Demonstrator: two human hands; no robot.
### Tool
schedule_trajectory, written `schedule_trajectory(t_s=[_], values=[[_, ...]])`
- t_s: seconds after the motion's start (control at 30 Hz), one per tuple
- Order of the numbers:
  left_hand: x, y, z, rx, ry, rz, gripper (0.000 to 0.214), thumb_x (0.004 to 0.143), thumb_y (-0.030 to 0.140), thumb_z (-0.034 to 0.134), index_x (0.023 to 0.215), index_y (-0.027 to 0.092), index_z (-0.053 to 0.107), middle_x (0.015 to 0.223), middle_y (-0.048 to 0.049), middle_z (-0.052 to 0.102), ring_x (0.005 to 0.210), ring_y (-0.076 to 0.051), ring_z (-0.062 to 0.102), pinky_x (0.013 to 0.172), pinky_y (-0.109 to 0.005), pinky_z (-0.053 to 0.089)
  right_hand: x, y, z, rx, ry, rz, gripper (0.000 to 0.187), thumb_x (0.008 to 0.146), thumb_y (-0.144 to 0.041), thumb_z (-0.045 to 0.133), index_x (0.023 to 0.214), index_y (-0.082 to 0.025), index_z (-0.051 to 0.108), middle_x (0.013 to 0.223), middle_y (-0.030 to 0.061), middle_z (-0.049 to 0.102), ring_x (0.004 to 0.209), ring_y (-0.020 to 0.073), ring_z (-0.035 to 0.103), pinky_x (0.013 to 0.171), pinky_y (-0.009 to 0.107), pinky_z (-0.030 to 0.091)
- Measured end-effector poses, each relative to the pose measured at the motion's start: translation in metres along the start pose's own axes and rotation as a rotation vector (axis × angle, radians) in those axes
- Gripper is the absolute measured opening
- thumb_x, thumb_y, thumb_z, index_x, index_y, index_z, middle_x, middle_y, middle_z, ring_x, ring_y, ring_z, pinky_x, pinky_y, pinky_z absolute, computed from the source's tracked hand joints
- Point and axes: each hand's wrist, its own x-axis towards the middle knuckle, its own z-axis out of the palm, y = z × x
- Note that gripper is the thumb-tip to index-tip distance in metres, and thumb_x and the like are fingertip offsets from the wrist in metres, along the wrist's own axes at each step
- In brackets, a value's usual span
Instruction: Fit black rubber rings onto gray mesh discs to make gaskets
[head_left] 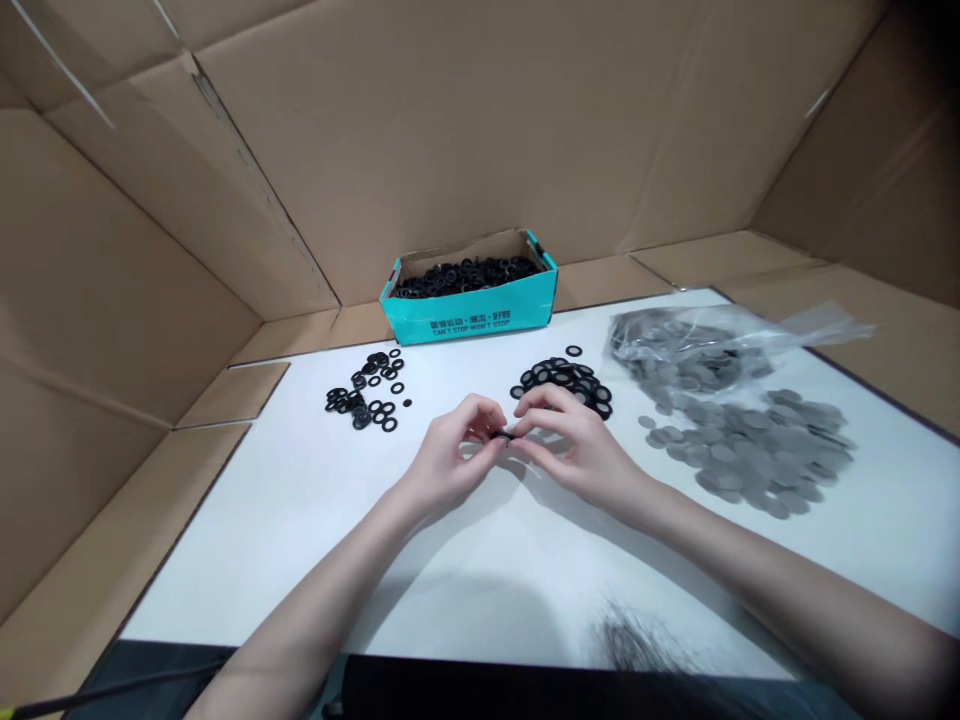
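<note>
Near edge first: blurred wisp of dark hair (637, 640) low in frame, thin black cable (120, 685) at lower left, then the smooth white tabletop (300, 560). Both bare forearms reach in over it.

Left hand (454, 458) and right hand (583, 440) meet mid-table. Left thumb and index pinch one side of a small round black ring (502, 435); right thumb and fingertips are clamped on the opposite side. Ring is seen nearly edge-on, just above the tabletop between the hands; can't tell whether its centre is filled.

Handling, judged by look: very light, thin, probably rubber or plastic with some give, maybe a bit slick. Best hold is by the outer rim, from opposite sides, centre left free. A hard squeeze could bend it.

Right side: loose heap of flat grey round discs (757, 455), overlapping, well apart from the hands. They look thin and light, likely fiddly to lift singly; edge grip suits them.

Just beyond right fingers: pile of black rings with grey centres (564, 378). Left, well apart from left hand: scatter of black open-centred rings (382, 410), some stacked.

Farther: clear plastic bag (690, 345) of grey discs at right, crumpled, soft. Behind, an open teal cardboard box (472, 322) with printed lettering, full of black rings. Tall brown cardboard panels (480, 120) surround the far side.
</note>
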Motion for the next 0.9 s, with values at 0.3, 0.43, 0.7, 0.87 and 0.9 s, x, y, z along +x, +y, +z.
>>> schedule_trajectory(t_s=[0.3, 0.43, 0.7, 0.87, 0.9], values=[[0.0, 0.005, -0.007, 0.1, -0.127, 0.009, 0.01, 0.085, 0.009, 0.052, 0.089, 0.019, 0.051, 0.083, 0.0021, 0.055, 0.074, -0.009, 0.053, 0.071, -0.02, 0.048, 0.0, -0.001, 0.005, 0.107, -0.058, 0.102, 0.015, 0.085, -0.016, 0.062, 0.071, -0.019, 0.057, 0.091, 0.0058, 0.056, 0.086, 0.0198, 0.059, 0.072, 0.033, 0.049], [0.002, 0.01, -0.008, 0.125, -0.149, -0.018, 0.01, 0.083, 0.009, 0.052, 0.086, 0.019, 0.051, 0.081, 0.0021, 0.056, 0.074, -0.009, 0.053, 0.07, -0.02, 0.048, -0.002, 0.0, 0.006, 0.089, -0.035, 0.102, 0.014, 0.085, -0.017, 0.062, 0.072, -0.019, 0.058, 0.092, 0.006, 0.057, 0.087, 0.0201, 0.059, 0.073, 0.034, 0.049], [0.002, 0.004, -0.006, 0.034, -0.008, -0.064, 0.015, 0.082, 0.017, 0.061, 0.096, 0.019, 0.056, 0.092, -0.0019, 0.064, 0.077, -0.011, 0.06, 0.074, -0.024, 0.051, -0.002, 0.003, 0.002, 0.004, -0.048, 0.071, 0.01, 0.083, -0.018, 0.066, 0.074, -0.02, 0.066, 0.093, 0.0068, 0.06, 0.09, 0.0218, 0.061, 0.077, 0.036, 0.052], [0.003, 0.006, -0.004, 0.005, -0.001, -0.051, 0.011, 0.084, 0.017, 0.06, 0.095, 0.018, 0.058, 0.093, -0.0028, 0.063, 0.079, -0.012, 0.06, 0.076, -0.026, 0.051, -0.001, 0.002, 0.001, 0.005, -0.037, 0.055, 0.004, 0.083, -0.018, 0.067, 0.079, -0.02, 0.068, 0.095, 0.0076, 0.06, 0.093, 0.0223, 0.062, 0.08, 0.038, 0.052], [0.003, 0.006, -0.003, 0.002, -0.005, -0.047, 0.011, 0.084, 0.017, 0.06, 0.095, 0.018, 0.058, 0.093, -0.003, 0.063, 0.08, -0.012, 0.06, 0.076, -0.026, 0.051, -0.001, 0.002, 0.001, 0.009, -0.035, 0.052, 0.004, 0.084, -0.018, 0.067, 0.08, -0.02, 0.068, 0.096, 0.008, 0.061, 0.093, 0.0224, 0.062, 0.08, 0.038, 0.051]])
